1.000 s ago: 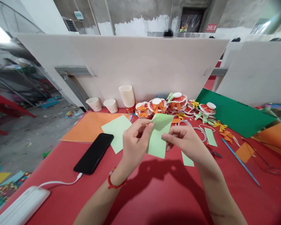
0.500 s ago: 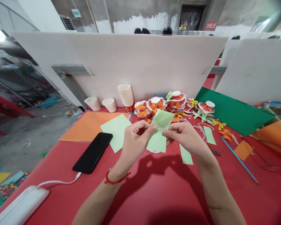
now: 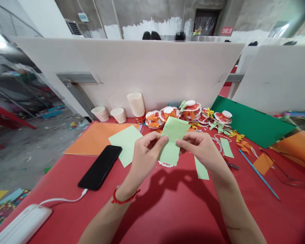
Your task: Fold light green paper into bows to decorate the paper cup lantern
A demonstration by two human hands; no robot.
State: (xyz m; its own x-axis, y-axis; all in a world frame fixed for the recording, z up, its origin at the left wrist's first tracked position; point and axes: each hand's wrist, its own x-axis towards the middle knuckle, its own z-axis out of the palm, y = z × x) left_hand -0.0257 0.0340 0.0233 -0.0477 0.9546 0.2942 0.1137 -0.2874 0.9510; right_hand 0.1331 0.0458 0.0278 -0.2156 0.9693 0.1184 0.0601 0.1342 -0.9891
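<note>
A light green piece of paper (image 3: 173, 140) is held up above the red table, tilted, with a faint crease across its middle. My left hand (image 3: 147, 149) pinches its left edge between thumb and fingers. On the opposite edge, my right hand (image 3: 199, 147) grips the same paper, thumb in front. Behind and below the paper, a scalloped red-and-white cup piece (image 3: 165, 164) shows only its rim. A narrow green strip (image 3: 202, 169) lies under my right hand. To the left lies a larger green sheet (image 3: 124, 144) over an orange sheet (image 3: 91, 137).
A black phone (image 3: 100, 167) is cabled to a white power bank (image 3: 22, 223) at left. Paper cups (image 3: 118, 115) and frilled cup crafts with bows (image 3: 190, 108) line the white partition (image 3: 152, 74). A blue pencil (image 3: 259, 174), scissors (image 3: 232, 165) and an orange square (image 3: 263, 163) lie right.
The green paper has flattened slightly and its lower right corner has shifted left, baring more of the scalloped rim. Both hands keep their hold. The camera view has shifted a little.
</note>
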